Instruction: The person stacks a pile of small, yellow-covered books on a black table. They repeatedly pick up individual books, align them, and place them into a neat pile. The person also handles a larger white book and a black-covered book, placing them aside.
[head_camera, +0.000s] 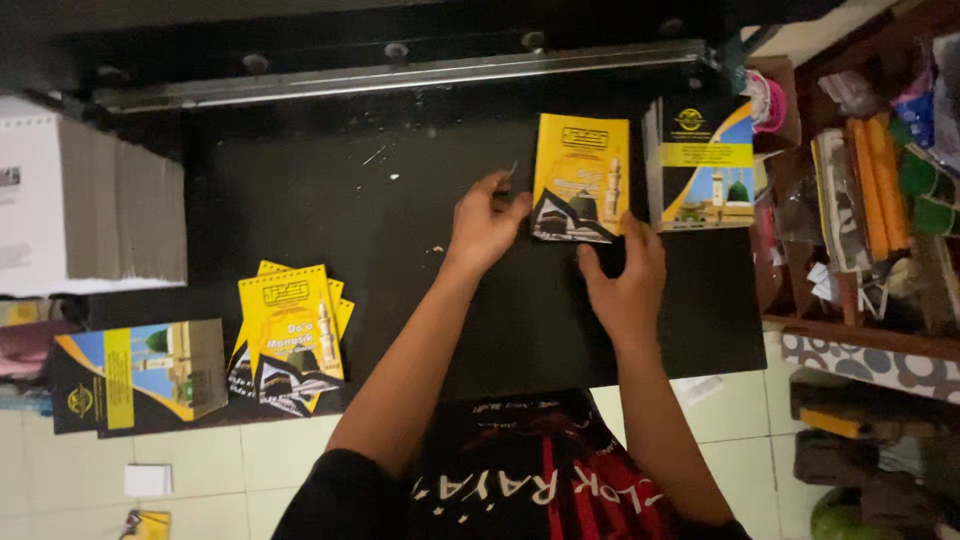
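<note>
Booklet work looks partway done, I judge: my left hand (485, 225) and right hand (625, 275) both pinch the yellow booklet (580, 178) on the black table (330, 200). Beside that booklet waits a cover stack (700, 160); far left lie finished yellow booklets (290, 335).

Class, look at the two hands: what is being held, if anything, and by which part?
A yellow booklet: the left hand pinches its left edge, the right hand grips its lower right corner.
</note>
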